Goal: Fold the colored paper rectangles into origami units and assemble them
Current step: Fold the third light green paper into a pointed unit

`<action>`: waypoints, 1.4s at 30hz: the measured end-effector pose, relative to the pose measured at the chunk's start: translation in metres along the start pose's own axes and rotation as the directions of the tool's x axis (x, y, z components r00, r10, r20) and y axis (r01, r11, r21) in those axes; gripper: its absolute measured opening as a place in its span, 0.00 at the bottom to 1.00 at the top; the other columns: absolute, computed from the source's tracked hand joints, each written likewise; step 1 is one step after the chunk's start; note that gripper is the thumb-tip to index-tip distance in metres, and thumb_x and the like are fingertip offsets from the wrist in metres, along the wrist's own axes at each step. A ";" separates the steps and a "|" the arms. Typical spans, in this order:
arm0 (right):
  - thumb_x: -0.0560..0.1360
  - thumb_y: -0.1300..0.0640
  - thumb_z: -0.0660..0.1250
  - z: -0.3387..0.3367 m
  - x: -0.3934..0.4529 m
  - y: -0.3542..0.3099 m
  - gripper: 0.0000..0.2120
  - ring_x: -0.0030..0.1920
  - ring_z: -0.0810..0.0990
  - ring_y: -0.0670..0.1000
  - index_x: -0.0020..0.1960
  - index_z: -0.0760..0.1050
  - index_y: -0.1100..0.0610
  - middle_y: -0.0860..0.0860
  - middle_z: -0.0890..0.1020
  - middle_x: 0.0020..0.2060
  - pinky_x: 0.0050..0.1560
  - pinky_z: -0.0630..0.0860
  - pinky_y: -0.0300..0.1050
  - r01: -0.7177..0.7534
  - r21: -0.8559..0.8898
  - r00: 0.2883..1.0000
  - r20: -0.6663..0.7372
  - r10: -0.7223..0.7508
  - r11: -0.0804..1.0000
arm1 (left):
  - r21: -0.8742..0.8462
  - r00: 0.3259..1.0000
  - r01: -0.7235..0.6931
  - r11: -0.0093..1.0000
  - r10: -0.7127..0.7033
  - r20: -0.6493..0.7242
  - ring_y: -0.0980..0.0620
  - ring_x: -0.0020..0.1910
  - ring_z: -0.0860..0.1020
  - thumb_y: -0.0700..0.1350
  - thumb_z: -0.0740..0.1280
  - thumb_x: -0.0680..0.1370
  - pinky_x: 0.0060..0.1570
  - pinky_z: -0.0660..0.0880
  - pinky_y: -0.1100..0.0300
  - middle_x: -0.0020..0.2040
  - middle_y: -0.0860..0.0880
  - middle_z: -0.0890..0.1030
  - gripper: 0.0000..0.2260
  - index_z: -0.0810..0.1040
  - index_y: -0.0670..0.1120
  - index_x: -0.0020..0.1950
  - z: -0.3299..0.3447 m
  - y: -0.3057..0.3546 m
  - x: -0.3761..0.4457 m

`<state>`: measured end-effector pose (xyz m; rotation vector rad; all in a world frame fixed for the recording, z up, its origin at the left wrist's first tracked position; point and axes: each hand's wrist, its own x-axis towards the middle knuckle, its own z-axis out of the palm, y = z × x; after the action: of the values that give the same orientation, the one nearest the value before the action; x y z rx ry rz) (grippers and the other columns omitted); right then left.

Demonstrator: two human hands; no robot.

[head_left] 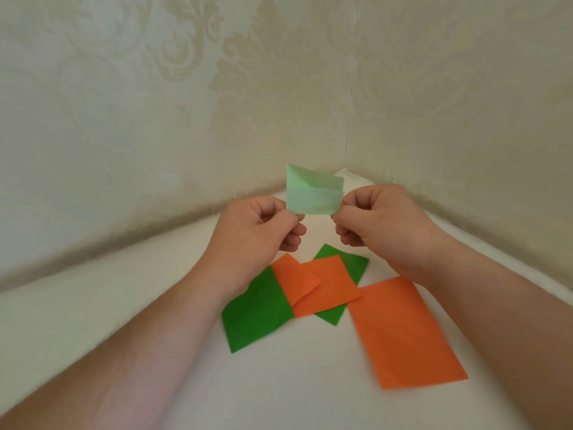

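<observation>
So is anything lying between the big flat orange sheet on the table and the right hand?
Nothing visible: the large flat orange paper rectangle lies uncovered below the right hand, but both hands grip the pale green folded paper; the left hand pinches its other corner.

Soft, even, fairly bright light, faint shadows, wide-angle bending toward the edges, slight overall softness.

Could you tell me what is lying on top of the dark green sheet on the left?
An orange sheet overlaps the right edge of the dark green sheet. How far the green runs beneath it cannot be seen.
</observation>
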<state>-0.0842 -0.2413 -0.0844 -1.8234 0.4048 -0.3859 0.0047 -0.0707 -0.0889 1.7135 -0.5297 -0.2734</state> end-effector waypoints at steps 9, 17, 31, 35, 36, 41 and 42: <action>0.76 0.63 0.70 0.002 0.001 0.001 0.08 0.33 0.81 0.47 0.39 0.81 0.60 0.51 0.83 0.31 0.47 0.81 0.52 -0.030 -0.014 1.000 -0.004 0.030 0.999 | -0.026 0.999 0.046 0.999 -0.045 0.023 0.51 0.34 0.82 0.36 0.66 0.79 0.40 0.83 0.57 0.38 0.43 0.86 0.09 0.84 0.39 0.43 0.000 0.000 0.000; 0.73 0.65 0.70 0.003 -0.001 0.000 0.09 0.37 0.83 0.49 0.51 0.81 0.54 0.56 0.86 0.46 0.45 0.80 0.49 -0.030 0.023 0.998 0.048 0.029 0.999 | -0.013 0.997 0.071 0.997 -0.071 0.012 0.50 0.35 0.83 0.36 0.64 0.81 0.41 0.84 0.56 0.39 0.44 0.86 0.10 0.85 0.38 0.47 0.001 -0.002 0.003; 0.72 0.67 0.77 0.000 0.003 0.006 0.14 0.34 0.75 0.50 0.53 0.85 0.53 0.50 0.79 0.32 0.41 0.72 0.50 0.072 0.106 0.997 0.003 -0.072 0.992 | 0.060 0.996 0.074 0.995 -0.076 0.037 0.50 0.36 0.84 0.37 0.62 0.81 0.43 0.85 0.55 0.39 0.45 0.87 0.11 0.85 0.40 0.48 0.001 -0.004 0.003; 0.73 0.68 0.74 -0.002 0.005 0.004 0.14 0.34 0.78 0.48 0.55 0.84 0.55 0.50 0.82 0.34 0.43 0.76 0.46 -0.036 0.272 0.999 0.050 0.023 0.962 | -0.068 0.995 0.096 0.993 -0.096 0.004 0.49 0.38 0.83 0.35 0.61 0.80 0.46 0.85 0.51 0.42 0.43 0.87 0.12 0.85 0.40 0.49 -0.001 -0.002 0.004; 0.73 0.69 0.74 -0.002 0.006 0.004 0.14 0.34 0.78 0.48 0.55 0.83 0.55 0.50 0.83 0.35 0.43 0.77 0.46 -0.064 0.313 0.997 0.070 0.044 0.948 | -0.103 0.995 0.099 0.990 -0.097 0.027 0.49 0.40 0.83 0.35 0.62 0.79 0.47 0.85 0.51 0.44 0.43 0.87 0.11 0.85 0.41 0.50 -0.001 -0.001 0.003; 0.73 0.69 0.75 0.002 0.003 0.005 0.16 0.35 0.79 0.49 0.59 0.82 0.57 0.53 0.83 0.37 0.43 0.76 0.46 -0.129 0.339 0.981 0.178 0.072 0.932 | -0.155 0.991 0.023 0.988 -0.003 0.132 0.52 0.44 0.84 0.37 0.71 0.79 0.50 0.83 0.57 0.47 0.47 0.87 0.09 0.85 0.47 0.56 0.004 -0.005 -0.001; 0.73 0.69 0.74 0.002 0.002 0.006 0.16 0.36 0.79 0.49 0.59 0.82 0.57 0.54 0.83 0.37 0.43 0.75 0.47 -0.126 0.322 0.978 0.196 0.064 0.938 | -0.157 0.992 0.010 0.988 0.011 0.127 0.53 0.43 0.84 0.36 0.71 0.79 0.51 0.83 0.57 0.46 0.48 0.88 0.09 0.84 0.48 0.56 0.004 -0.006 -0.001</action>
<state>-0.0817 -0.2419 -0.0902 -1.4861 0.2795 -0.2018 0.0031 -0.0735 -0.0953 1.5495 -0.5869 -0.4161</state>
